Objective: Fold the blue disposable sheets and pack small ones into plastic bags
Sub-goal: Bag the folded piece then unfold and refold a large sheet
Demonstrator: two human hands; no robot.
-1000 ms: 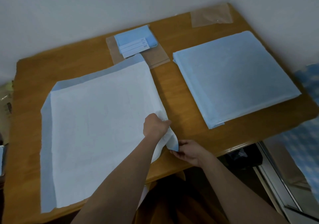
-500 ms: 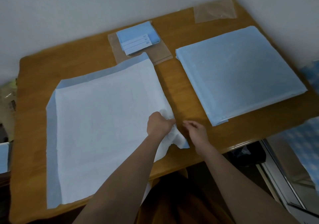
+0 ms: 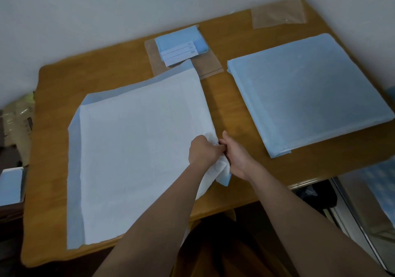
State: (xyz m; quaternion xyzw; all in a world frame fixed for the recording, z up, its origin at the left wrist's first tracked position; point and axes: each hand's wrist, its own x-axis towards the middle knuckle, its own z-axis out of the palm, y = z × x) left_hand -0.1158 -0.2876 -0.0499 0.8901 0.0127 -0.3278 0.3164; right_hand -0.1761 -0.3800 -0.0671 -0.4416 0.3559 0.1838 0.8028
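Now right hand grips the sheet too.

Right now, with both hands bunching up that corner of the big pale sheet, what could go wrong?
Three risks, as I judge them:
1. Both the left hand and right hand hold one crumpled corner of the spread sheet, so the thin material may crease unevenly.
2. Its far edge overlaps the plastic bag under the small folded sheets; pulling could drag them.
3. The sheet's near edge overhangs the table, so it might slide off.
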